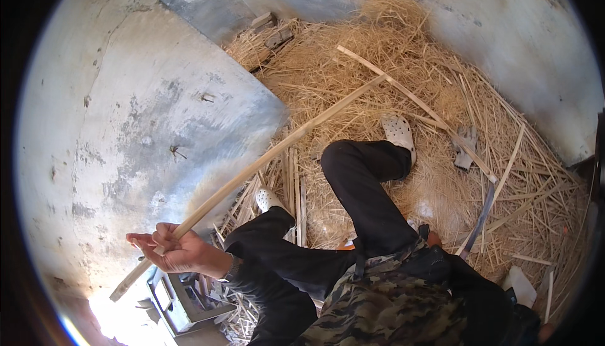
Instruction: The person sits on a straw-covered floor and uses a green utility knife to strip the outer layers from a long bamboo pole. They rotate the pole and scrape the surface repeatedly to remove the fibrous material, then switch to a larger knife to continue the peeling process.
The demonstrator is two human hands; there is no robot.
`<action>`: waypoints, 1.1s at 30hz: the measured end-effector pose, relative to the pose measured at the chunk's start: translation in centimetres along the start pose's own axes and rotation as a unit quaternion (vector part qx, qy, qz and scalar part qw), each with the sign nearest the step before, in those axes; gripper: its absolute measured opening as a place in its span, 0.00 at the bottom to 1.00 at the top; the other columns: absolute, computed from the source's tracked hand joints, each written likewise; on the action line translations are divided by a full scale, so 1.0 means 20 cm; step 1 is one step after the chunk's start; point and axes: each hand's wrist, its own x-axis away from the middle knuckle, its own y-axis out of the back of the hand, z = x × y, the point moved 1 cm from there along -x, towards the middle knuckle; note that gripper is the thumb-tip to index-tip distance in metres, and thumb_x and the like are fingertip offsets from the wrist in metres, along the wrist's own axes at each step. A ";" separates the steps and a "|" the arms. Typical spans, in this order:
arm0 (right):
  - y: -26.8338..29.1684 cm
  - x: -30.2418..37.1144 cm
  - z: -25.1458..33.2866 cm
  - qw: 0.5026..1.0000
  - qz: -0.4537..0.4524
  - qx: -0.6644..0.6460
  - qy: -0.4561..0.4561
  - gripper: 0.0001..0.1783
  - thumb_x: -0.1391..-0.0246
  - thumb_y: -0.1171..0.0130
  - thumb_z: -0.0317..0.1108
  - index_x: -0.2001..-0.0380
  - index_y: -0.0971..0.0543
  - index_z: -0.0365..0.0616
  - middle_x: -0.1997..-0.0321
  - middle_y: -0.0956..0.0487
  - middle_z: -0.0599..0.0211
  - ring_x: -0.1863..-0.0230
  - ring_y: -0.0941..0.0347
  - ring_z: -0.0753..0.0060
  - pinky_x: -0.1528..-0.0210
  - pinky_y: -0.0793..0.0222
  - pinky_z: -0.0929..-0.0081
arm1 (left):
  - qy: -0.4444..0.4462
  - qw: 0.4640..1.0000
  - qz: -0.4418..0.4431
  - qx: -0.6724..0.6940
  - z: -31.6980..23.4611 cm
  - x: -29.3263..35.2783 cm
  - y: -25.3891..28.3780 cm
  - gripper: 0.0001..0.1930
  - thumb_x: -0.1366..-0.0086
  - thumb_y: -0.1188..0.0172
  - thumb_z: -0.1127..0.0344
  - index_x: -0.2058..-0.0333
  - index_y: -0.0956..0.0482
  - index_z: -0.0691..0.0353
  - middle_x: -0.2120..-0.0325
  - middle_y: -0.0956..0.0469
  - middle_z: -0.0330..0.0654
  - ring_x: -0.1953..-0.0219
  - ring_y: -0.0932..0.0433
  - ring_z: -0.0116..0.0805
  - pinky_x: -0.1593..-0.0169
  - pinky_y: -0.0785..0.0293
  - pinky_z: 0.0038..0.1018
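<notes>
My left hand (pixel 189 254) is closed round the lower part of a long pale strip (pixel 302 130) that looks like split bamboo. From my hand it slants up and right, its short lower end jutting past my fingers. The far end meets a second pale strip (pixel 416 99) over the shavings. Beside my right hip, my right hand (pixel 433 239) shows only as a small patch of skin by the dark sleeve; its fingers are hidden. Near it is a long dark blade-like piece (pixel 480 217). Whether my right hand touches it cannot be seen.
Curly straw-coloured shavings (pixel 391 37) and loose strips (pixel 542 201) cover the floor. My white clogs (pixel 398 135) rest among them, near a grey cloth-like piece (pixel 465 147). A pale wall (pixel 138 132) stands close on the left. A metal frame (pixel 183 321) sits below my left hand.
</notes>
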 end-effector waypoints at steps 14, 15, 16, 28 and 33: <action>0.24 0.13 0.30 0.944 0.058 0.198 0.255 0.22 0.52 0.40 0.37 0.54 0.31 0.43 0.51 0.30 0.57 0.47 0.32 0.53 0.50 0.33 0.56 | 0.014 0.996 -0.082 -0.016 -0.05 -0.04 0.18 0.18 0.44 0.41 0.77 0.53 0.30 0.66 0.59 0.20 0.40 0.89 0.47 0.18 0.83 0.48 0.14; 0.25 0.13 0.35 0.938 0.072 0.201 0.273 0.22 0.51 0.41 0.37 0.53 0.31 0.42 0.51 0.30 0.57 0.47 0.32 0.53 0.49 0.33 0.56 | 0.004 0.996 -0.089 -0.024 -0.08 -0.05 0.17 0.18 0.44 0.41 0.77 0.53 0.30 0.66 0.59 0.20 0.40 0.89 0.47 0.19 0.82 0.47 0.14; 0.26 0.15 0.38 0.933 0.084 0.201 0.287 0.21 0.50 0.42 0.37 0.53 0.31 0.42 0.51 0.30 0.56 0.47 0.32 0.53 0.49 0.33 0.57 | -0.005 0.995 -0.095 -0.032 -0.11 -0.06 0.17 0.18 0.44 0.41 0.77 0.54 0.30 0.66 0.60 0.20 0.40 0.88 0.46 0.19 0.82 0.47 0.14; 0.20 0.15 0.48 0.927 0.138 0.102 0.334 0.19 0.42 0.53 0.37 0.49 0.31 0.41 0.53 0.28 0.54 0.47 0.33 0.52 0.49 0.34 0.58 | -0.041 0.970 -0.032 -0.239 -0.05 -0.11 0.29 0.16 0.44 0.42 0.75 0.56 0.29 0.71 0.56 0.24 0.37 0.89 0.49 0.21 0.78 0.44 0.17; -0.03 0.07 0.36 0.957 0.116 0.012 0.264 0.20 0.43 0.53 0.37 0.49 0.29 0.41 0.54 0.26 0.52 0.51 0.30 0.50 0.51 0.33 0.57 | 0.048 0.993 -0.048 -0.099 0.14 -0.06 0.28 0.15 0.43 0.44 0.75 0.56 0.30 0.70 0.56 0.22 0.40 0.89 0.48 0.21 0.80 0.45 0.17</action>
